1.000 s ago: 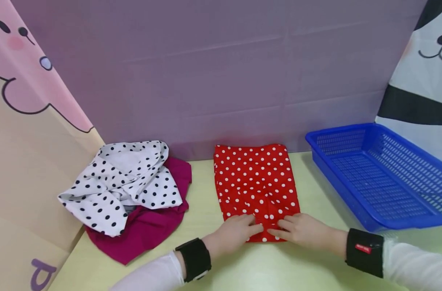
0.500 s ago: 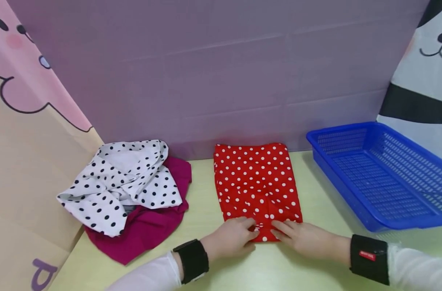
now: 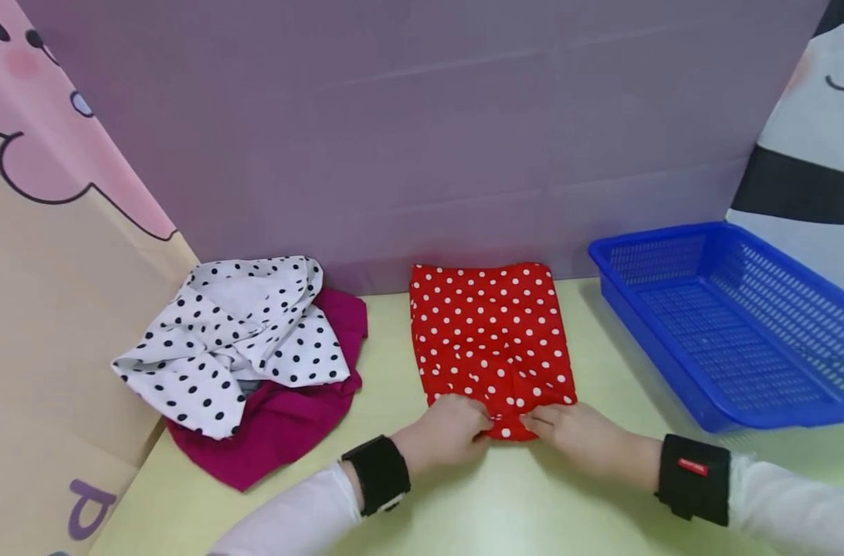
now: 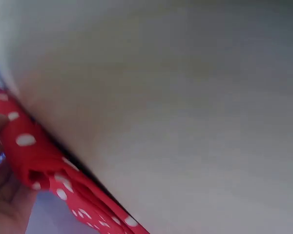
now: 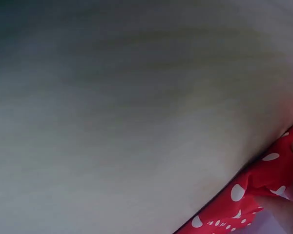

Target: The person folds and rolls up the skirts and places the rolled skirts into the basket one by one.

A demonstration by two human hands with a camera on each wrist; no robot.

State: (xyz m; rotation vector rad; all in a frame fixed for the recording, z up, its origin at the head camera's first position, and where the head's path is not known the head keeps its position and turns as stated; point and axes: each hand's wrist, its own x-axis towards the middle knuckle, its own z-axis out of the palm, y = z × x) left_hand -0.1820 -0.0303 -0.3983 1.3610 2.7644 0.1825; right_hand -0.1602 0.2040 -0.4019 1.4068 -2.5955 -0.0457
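Note:
A red cloth with white dots, folded into a rough rectangle, lies on the table with its near end bunched. My left hand grips the near edge on the left side, fingers curled. In the left wrist view, the red cloth shows a thick, rolled fold between thumb and fingers. On the other side of that edge, my right hand pinches the cloth. The right wrist view catches its fingers at the red fabric. A short stretch of edge shows between both hands.
To the left, a crumpled white cloth with black dots lies over a magenta cloth. An empty blue plastic basket stands at the right. A purple backdrop rises behind the pale table.
Both hands have gone from lying flatter on the red cloth's near end to curling round its edge. That edge is now gathered slightly away from me. The head view has tilted down slightly.

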